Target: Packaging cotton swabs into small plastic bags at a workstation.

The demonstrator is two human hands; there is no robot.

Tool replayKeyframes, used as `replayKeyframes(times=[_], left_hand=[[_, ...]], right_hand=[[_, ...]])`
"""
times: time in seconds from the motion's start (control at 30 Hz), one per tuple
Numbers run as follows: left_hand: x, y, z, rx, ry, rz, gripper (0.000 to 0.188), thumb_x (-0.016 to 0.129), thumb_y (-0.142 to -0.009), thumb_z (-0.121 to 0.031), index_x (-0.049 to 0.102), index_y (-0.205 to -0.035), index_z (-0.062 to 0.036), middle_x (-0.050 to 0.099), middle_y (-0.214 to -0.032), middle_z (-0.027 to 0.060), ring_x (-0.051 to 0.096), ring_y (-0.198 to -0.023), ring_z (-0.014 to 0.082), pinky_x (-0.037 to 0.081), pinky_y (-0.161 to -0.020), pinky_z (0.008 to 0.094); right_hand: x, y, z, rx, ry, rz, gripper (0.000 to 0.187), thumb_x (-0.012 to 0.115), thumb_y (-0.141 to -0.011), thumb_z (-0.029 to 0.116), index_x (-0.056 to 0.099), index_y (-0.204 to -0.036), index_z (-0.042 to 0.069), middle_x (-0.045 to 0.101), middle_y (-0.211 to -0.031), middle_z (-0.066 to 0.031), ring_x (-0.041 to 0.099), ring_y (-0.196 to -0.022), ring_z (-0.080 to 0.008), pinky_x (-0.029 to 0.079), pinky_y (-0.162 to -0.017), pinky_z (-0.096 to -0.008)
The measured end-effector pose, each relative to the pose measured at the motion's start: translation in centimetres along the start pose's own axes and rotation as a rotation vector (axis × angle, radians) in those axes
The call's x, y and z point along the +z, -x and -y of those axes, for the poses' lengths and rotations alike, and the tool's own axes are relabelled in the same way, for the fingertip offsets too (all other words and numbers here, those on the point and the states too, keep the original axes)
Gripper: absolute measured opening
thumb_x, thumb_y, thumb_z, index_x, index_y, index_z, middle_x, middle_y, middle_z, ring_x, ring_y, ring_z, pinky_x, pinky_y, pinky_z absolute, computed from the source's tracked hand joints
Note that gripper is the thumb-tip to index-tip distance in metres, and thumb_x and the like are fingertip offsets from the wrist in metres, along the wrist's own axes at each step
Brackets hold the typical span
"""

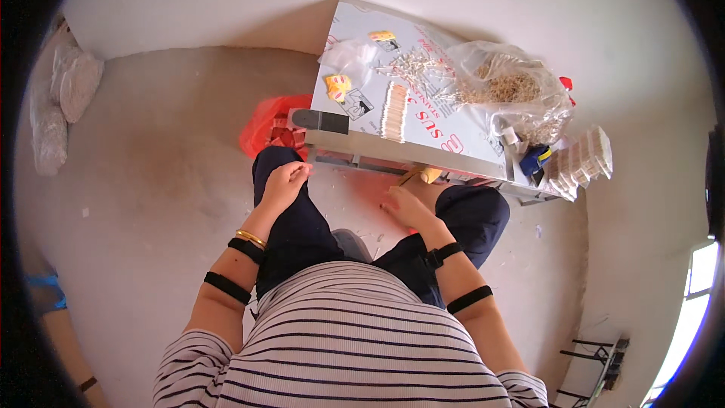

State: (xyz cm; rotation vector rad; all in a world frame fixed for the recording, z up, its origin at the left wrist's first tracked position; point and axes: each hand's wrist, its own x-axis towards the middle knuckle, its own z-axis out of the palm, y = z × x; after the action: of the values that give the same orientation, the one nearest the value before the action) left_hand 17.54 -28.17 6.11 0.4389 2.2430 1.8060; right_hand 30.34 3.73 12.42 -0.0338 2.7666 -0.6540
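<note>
Left hand (283, 183) curls near the red plastic bag (264, 125), right hand (408, 206) near a yellow object (431, 174); cannot tell whether either grips anything; table edge (377, 147) stands before the cotton-swab row (394, 111) on top

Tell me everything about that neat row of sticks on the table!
The row of sticks looks like cotton swabs: thin wood-coloured shafts with white ends, lined up crosswise in a narrow strip. It lies flat on the grey table, near its front edge. Neither the left hand nor right hand touches it.

White-tipped swabs (394, 111), neat row, nr tbl (355, 26) edge
</note>
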Motion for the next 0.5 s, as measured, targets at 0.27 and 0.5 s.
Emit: replayKeyframes(times=[0.27, 0.5], left_hand=[[5.0, -4.6, -3.7, 0.025, -0.176, 0.174, 0.031, 0.063, -0.100, -0.027, 0.069, -0.120, -0.0049, 0.075, -0.108, 0.0164, 0.075, -0.097, 0.0281, 0.057, -0.083, 0.0370], [11.7, -8.9, -2.8, 0.129, -0.393, 0.334, 0.038, 0.065, -0.095, -0.027, 0.063, -0.127, -0.0057, 0.064, -0.126, 0.0165, 0.063, -0.116, 0.0333, 0.051, -0.097, 0.0414]], right_hand=[[0.1, -1.5, -3.9, -0.065, -0.119, -0.133, 0.031, 0.061, -0.098, 0.028, 0.069, -0.115, 0.003, 0.066, -0.124, -0.0139, 0.052, -0.127, -0.0350, 0.044, -0.108, -0.0465], [-8.9, -4.7, -5.8, 0.062, -0.488, -0.164, 0.029, 0.063, -0.098, 0.024, 0.070, -0.113, 0.001, 0.073, -0.103, -0.0153, 0.070, -0.095, -0.0312, 0.054, -0.089, -0.0396]])
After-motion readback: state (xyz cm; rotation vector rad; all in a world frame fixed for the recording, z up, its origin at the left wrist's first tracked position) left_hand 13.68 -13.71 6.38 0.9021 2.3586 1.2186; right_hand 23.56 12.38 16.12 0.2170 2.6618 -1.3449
